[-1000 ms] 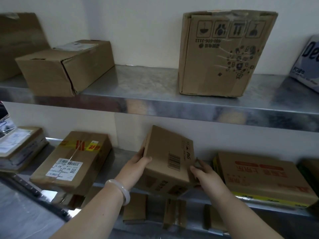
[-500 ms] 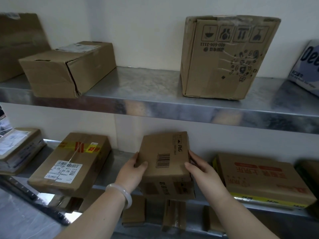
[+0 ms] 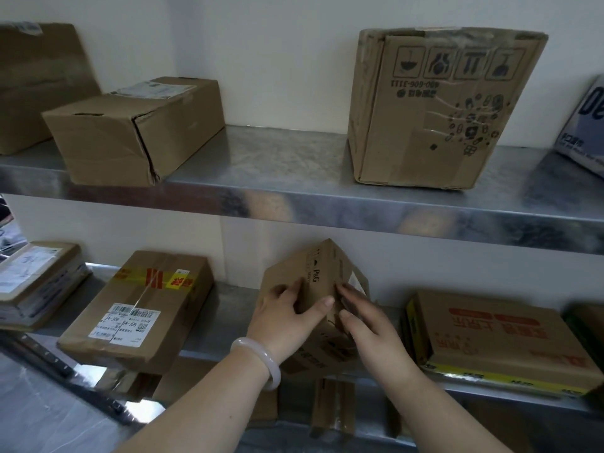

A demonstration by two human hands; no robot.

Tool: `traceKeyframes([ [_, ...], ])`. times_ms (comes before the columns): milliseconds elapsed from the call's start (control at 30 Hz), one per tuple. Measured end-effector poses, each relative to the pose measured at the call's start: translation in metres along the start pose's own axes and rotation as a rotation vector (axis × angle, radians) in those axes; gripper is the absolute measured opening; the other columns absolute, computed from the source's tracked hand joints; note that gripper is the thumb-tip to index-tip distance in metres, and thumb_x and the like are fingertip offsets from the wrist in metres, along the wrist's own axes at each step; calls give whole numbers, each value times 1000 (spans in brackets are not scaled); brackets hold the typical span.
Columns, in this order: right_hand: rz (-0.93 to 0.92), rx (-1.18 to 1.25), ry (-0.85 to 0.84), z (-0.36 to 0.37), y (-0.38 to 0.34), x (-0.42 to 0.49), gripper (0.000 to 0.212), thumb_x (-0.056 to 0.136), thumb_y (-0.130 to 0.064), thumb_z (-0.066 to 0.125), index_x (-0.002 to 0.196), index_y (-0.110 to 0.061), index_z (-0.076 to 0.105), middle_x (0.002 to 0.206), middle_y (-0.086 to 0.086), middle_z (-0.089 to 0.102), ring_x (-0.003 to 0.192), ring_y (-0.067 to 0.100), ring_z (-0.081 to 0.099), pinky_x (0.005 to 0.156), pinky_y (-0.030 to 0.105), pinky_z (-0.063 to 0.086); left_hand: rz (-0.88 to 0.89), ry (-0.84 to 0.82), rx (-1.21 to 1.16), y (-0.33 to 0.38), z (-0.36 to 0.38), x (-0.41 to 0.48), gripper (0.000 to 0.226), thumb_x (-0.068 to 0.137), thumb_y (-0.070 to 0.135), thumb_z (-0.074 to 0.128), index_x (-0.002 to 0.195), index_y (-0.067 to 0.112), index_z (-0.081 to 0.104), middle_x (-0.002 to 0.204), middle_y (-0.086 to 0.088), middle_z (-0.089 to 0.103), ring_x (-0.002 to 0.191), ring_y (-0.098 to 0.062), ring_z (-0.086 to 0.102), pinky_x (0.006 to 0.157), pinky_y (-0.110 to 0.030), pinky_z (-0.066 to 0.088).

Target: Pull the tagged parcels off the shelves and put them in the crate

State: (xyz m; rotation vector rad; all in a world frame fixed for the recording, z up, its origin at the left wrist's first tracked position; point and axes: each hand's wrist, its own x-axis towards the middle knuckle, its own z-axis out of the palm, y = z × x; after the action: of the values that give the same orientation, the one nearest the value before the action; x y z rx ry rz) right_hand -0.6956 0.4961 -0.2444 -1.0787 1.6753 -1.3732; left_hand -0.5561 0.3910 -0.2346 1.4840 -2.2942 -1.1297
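Observation:
A small brown P&G carton (image 3: pixel 322 273) stands tilted on one edge at the middle of the lower steel shelf (image 3: pixel 228 308). My left hand (image 3: pixel 287 322), with a pale bangle on the wrist, grips its left face, thumb across the near corner. My right hand (image 3: pixel 366 318) holds its right face, where a small white label shows. To the left lies a taped parcel (image 3: pixel 140 308) with a white shipping label and red-yellow tape. The crate is out of view.
The upper shelf (image 3: pixel 294 197) carries a dented carton (image 3: pixel 130 132) at left, a tall printed carton (image 3: pixel 438 106) at right and a blue-white pack (image 3: pixel 585 125) at the edge. A red-printed flat box (image 3: pixel 496 341) lies at lower right, stacked parcels (image 3: pixel 36 282) at lower left.
The small carton has been turned in both hands from lying flat with its barcode up to standing on an edge, a side label now showing. My hands have closed in on its near corner.

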Motion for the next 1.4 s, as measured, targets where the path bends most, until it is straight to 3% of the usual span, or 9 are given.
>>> traceKeyframes([
  [233, 88, -229, 63, -3, 13, 4, 49, 95, -34, 56, 140, -46, 39, 148, -11, 38, 136, 11, 36, 113, 39, 33, -17, 1, -327, -9, -22, 1, 81, 66, 70, 54, 143, 50, 38, 128, 10, 57, 107, -11, 60, 86, -28, 49],
  [367, 97, -168, 3, 4, 13, 3, 46, 92, -28, 63, 123, -56, 42, 126, -34, 40, 108, -20, 44, 90, 2, 36, 15, 28, -446, -17, -32, -3, 29, 82, 53, 56, 104, 72, 56, 90, 28, 70, 84, 7, 65, 74, -20, 45],
  [500, 24, -205, 8, 10, 8, 9, 60, 85, -22, 71, 130, -50, 42, 135, -28, 40, 118, -15, 42, 100, 6, 33, 31, 62, -456, -26, -40, -2, 34, 93, 43, 57, 99, 76, 52, 99, 33, 68, 102, 2, 61, 97, -31, 45],
  [567, 27, -191, -29, 14, 5, 11, 66, 85, -24, 72, 141, -41, 42, 147, -14, 40, 130, 0, 42, 110, 24, 35, 53, 59, -394, -32, -40, 0, 38, 93, 45, 58, 124, 65, 47, 117, 30, 62, 114, -1, 56, 105, -34, 41],
  [633, 17, -256, -57, 21, 4, 11, 68, 86, -24, 71, 145, -36, 40, 150, -11, 36, 128, -2, 40, 103, 10, 34, 42, 53, -318, -39, -38, 2, 56, 92, 44, 61, 144, 44, 40, 139, 13, 54, 128, -11, 49, 111, -31, 35],
  [733, 7, -284, -65, 28, 8, 14, 65, 86, -23, 71, 142, -36, 41, 145, -14, 35, 117, -13, 37, 83, -9, 27, 36, 84, -243, -46, -37, 5, 62, 91, 41, 64, 147, 37, 37, 147, 3, 43, 132, -11, 40, 102, -20, 27],
  [933, -2, -306, -84, 38, 7, 20, 65, 85, -26, 73, 141, -39, 43, 151, -12, 31, 136, 2, 31, 110, 18, 27, 48, 120, -146, -60, -46, 11, 66, 87, 48, 65, 147, 41, 37, 149, 4, 42, 136, -13, 38, 106, -25, 33],
  [1167, -62, -339, -87, 54, 5, 27, 68, 80, -25, 77, 135, -43, 43, 146, -13, 34, 128, -4, 31, 90, -7, 20, 36, 157, -47, -67, -55, 10, 74, 83, 54, 66, 148, 39, 34, 155, -1, 30, 142, -18, 31, 101, -24, 29],
  [1400, -17, -334, -22, 50, 5, 17, 76, 79, -38, 77, 137, -54, 31, 151, -19, 21, 136, -4, 17, 114, 28, 25, 128, 217, 361, -41, -52, 4, 68, 84, 73, 44, 145, 50, 26, 158, 3, 20, 143, -29, 24, 114, -48, 32],
])
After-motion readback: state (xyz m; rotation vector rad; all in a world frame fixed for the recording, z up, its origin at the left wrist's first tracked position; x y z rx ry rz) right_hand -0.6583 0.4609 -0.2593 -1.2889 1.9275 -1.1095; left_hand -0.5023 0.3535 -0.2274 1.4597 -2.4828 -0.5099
